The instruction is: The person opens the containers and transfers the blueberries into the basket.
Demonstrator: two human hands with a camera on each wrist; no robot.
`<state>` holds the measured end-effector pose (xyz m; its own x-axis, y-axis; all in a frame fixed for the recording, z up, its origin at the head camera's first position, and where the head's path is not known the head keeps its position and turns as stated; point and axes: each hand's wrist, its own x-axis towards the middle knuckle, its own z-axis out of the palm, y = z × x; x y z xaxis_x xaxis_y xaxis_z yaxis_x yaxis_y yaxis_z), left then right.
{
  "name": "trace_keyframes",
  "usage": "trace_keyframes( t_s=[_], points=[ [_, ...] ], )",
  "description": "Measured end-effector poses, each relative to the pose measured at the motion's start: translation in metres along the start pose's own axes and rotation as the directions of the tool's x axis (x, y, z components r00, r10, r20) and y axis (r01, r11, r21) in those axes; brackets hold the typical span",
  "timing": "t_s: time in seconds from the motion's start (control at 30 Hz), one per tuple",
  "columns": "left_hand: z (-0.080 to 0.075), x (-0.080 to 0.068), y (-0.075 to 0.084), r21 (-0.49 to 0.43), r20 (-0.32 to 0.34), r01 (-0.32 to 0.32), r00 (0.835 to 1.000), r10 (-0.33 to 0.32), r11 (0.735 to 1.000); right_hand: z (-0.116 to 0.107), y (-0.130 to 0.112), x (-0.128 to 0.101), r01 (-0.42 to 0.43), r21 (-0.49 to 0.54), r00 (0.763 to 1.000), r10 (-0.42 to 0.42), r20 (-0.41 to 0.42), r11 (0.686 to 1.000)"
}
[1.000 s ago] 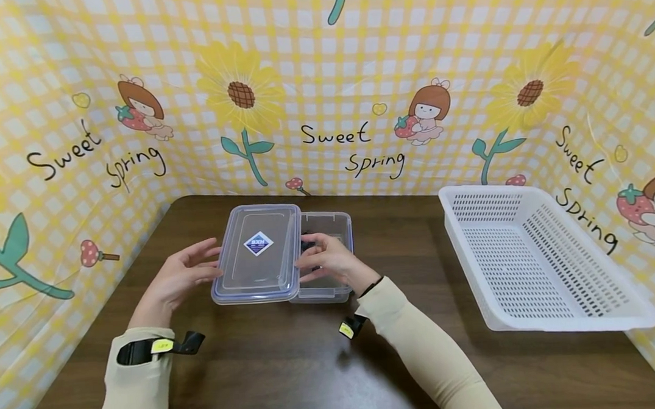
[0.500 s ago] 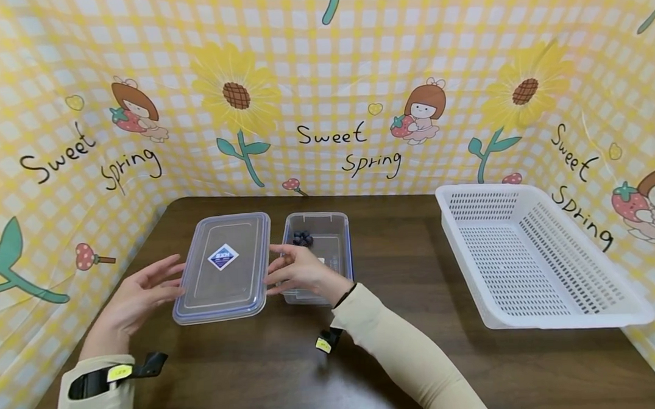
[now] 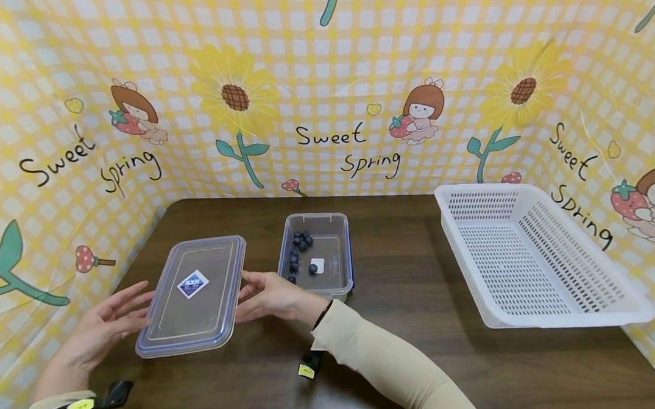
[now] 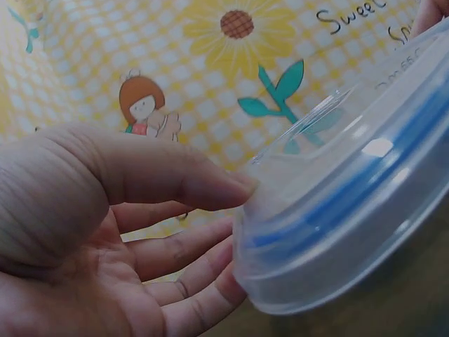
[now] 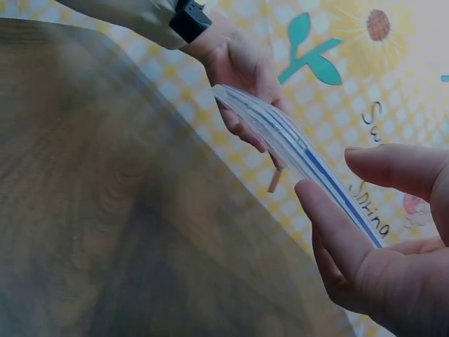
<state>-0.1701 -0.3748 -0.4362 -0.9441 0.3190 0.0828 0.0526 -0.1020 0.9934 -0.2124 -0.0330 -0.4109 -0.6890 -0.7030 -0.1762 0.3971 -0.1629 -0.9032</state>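
A clear lid [image 3: 214,258] with a blue seal and a blue-white diamond label [image 3: 192,284] is held between both hands, off the table at the left. My left hand [image 3: 94,337] grips its left edge; in the left wrist view the thumb lies on the top face and the fingers are under the rim. At the opposite edge, my right hand [image 3: 279,297] holds the lid with thumb and fingers on either side. A clear plastic box [image 3: 335,253] stands uncovered on the table behind the right hand. Several blueberries [image 3: 303,241] lie inside it, mostly along its left side.
On the right of the brown wooden table [image 3: 396,274] stands a white perforated basket [image 3: 506,270]. A yellow checked cloth [image 3: 322,76] with sunflowers rises along the back and sides.
Both hands have carried the lid left and toward the front, away from over the box. The box and its blueberries have come into view. The basket has stayed in place.
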Motion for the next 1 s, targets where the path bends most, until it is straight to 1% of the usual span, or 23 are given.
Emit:
trace_keyframes(
  t_s=[0.17, 0.3, 0.4, 0.5, 0.7, 0.8, 0.87, 0.93, 1.0],
  points=[
    [-0.009, -0.009, -0.012, -0.036, 0.068, 0.013, 0.998, -0.011, 0.999, 0.004, 0.013, 0.003, -0.026, -0.010, 1.000, 0.026, 0.017, 1.000],
    [-0.010, -0.013, -0.021, -0.063, 0.099, 0.051, 0.994, -0.044, 0.997, 0.007, 0.021, 0.005, -0.049, -0.037, 0.998, 0.050, 0.033, 0.998],
    [-0.009, -0.014, -0.025, -0.045, 0.083, 0.097, 0.992, -0.093, 0.994, 0.008, 0.026, 0.005, -0.067, -0.047, 0.997, 0.068, 0.033, 0.997],
    [-0.008, -0.014, -0.028, -0.013, 0.072, 0.126, 0.990, -0.125, 0.992, 0.008, 0.030, 0.005, -0.088, -0.042, 0.995, 0.090, 0.031, 0.995],
    [-0.007, -0.015, -0.031, 0.027, 0.078, 0.135, 0.987, -0.137, 0.990, 0.005, 0.035, 0.006, -0.153, -0.073, 0.988, 0.155, 0.025, 0.986],
    [-0.006, -0.015, -0.030, 0.098, 0.040, 0.147, 0.988, -0.151, 0.984, 0.004, 0.036, 0.004, -0.188, -0.071, 0.982, 0.189, 0.005, 0.980],
    [-0.005, -0.014, -0.029, 0.153, 0.002, 0.164, 0.986, -0.166, 0.975, 0.004, 0.037, 0.004, -0.205, -0.061, 0.979, 0.205, -0.004, 0.977],
    [-0.003, -0.015, -0.028, 0.193, -0.047, 0.192, 0.981, -0.186, 0.962, 0.003, 0.038, 0.002, -0.213, -0.069, 0.977, 0.213, 0.006, 0.975],
    [-0.001, -0.015, -0.028, 0.206, -0.088, 0.217, 0.975, -0.203, 0.954, 0.001, 0.039, 0.001, -0.212, -0.072, 0.977, 0.214, 0.022, 0.975]
  ],
)
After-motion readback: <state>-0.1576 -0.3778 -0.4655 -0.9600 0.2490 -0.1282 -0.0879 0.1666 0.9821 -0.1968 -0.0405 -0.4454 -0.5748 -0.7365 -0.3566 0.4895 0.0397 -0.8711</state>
